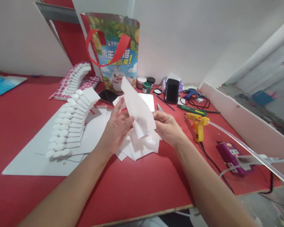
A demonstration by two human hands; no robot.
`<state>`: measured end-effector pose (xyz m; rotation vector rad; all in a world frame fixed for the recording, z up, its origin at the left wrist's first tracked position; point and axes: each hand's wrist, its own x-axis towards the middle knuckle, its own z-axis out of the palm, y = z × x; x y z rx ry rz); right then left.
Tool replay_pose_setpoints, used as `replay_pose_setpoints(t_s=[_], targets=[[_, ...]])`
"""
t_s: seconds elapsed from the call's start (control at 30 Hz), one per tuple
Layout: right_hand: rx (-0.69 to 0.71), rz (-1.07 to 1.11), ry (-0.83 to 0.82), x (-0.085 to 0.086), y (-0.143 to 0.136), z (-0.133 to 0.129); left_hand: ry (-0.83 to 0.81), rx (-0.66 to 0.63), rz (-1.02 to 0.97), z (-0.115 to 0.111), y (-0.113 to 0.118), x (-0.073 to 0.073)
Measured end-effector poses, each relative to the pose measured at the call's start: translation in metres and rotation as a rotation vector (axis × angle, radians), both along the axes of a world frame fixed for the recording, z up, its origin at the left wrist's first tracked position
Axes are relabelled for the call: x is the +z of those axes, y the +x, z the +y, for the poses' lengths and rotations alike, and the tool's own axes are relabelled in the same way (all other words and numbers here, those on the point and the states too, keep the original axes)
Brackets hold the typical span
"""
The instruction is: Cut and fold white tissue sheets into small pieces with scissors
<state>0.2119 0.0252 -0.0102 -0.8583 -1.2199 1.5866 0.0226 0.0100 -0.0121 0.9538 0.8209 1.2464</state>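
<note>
A thin white sheet is held up, tilted and slightly curved, above the middle of the red table. My left hand has its thumb and fingers at the sheet's left edge. My right hand pinches the lower right edge of the same sheet. Beneath lie several loose white pieces, overlapping on the table. To the left, a curved row of white strips with oval ends rests on a white board.
Behind stands a colourful bag with red handles. Small paint jars, a black object and a green cutter are at the back right. A yellow glue gun and purple power strip lie right, with cords.
</note>
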Motion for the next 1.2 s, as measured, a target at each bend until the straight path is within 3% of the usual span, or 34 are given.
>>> replay_pose_setpoints(t_s=[0.13,0.3,0.43,0.6,0.83,0.97,1.03,1.2], targets=[[0.16,-0.027,-0.053,0.0,-0.005,-0.004,0.192,0.035,0.231,0.001,-0.003,-0.006],[0.198,0.078,-0.184,0.006,-0.011,-0.007,0.376,0.133,0.572,-0.003,-0.005,-0.008],[0.07,0.059,-0.219,0.008,-0.012,-0.006,0.492,0.083,0.737,-0.007,-0.005,-0.008],[-0.175,0.044,-0.216,0.007,-0.008,-0.002,0.516,0.057,0.705,-0.009,-0.006,-0.012],[0.111,0.105,-0.318,0.013,0.005,-0.001,0.592,0.013,0.873,-0.008,-0.009,-0.013],[0.156,0.054,-0.247,0.013,0.006,-0.004,0.531,0.039,0.841,-0.006,-0.008,-0.015],[0.115,0.021,-0.215,0.011,0.001,-0.007,0.474,0.052,0.766,-0.006,-0.007,-0.016],[-0.077,0.074,-0.225,0.009,-0.003,-0.007,0.267,-0.028,0.33,-0.007,-0.002,-0.012]])
